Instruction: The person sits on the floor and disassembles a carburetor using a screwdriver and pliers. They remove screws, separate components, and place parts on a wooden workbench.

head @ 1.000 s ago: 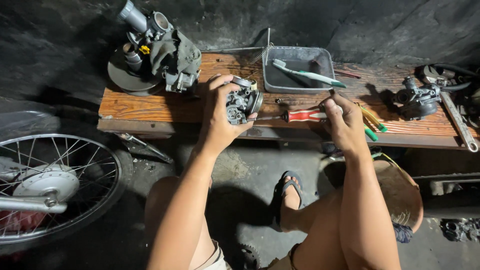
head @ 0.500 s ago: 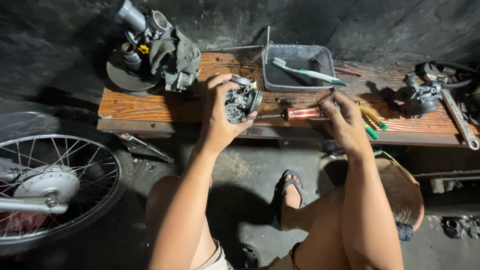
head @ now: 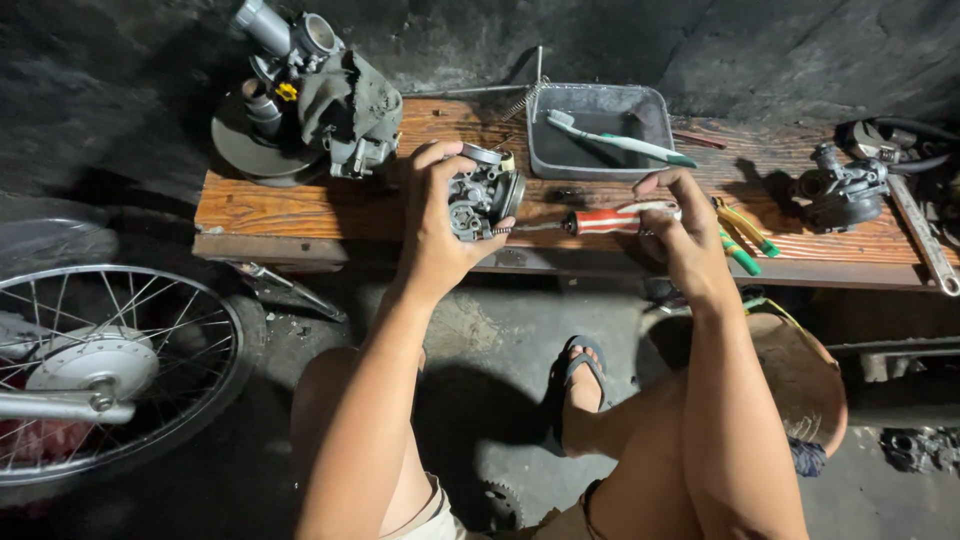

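My left hand point(head: 440, 225) is wrapped around a small metal carburetor point(head: 483, 192), fingers curled over its top and thumb along its side, holding it up just above the front half of the wooden surface point(head: 300, 205). My right hand point(head: 680, 232) is closed on a screwdriver point(head: 600, 221) with a red-and-white handle — its shaft lies level and the tip meets the carburetor's right side. Behind the two hands sits a grey metal tray point(head: 598, 140) with a toothbrush point(head: 615, 142) lying in it. To the far left on the surface stands a bigger engine part point(head: 305, 90) half draped in a rag; at the right end lies another carburetor point(head: 840, 190) beside a wrench point(head: 925, 240). Green-handled tools point(head: 745, 240) lie just right of my right hand. A spoked wheel point(head: 110, 370) rests on the floor at left.
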